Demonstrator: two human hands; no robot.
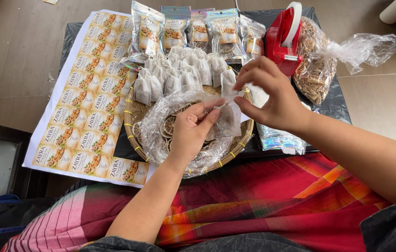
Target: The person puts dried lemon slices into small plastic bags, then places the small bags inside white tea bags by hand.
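Observation:
My left hand (193, 128) pinches a small white mesh pouch (227, 120) that has dark contents inside. My right hand (270, 91) grips the top edge of the same pouch with thumb and fingers. Both hands hover over a round woven basket (135, 114). In the basket lie a clear plastic bag of dried citrus slices (165, 126) and several filled white pouches (179, 74) lined up at the far side.
A sheet of printed labels (85, 93) lies left of the basket. Several shiny filled packets (198, 28) stand at the back. A red tape dispenser (284, 39) and a clear bag of dried pieces (317, 65) sit at the right. Empty shiny packets (279, 140) lie under my right wrist.

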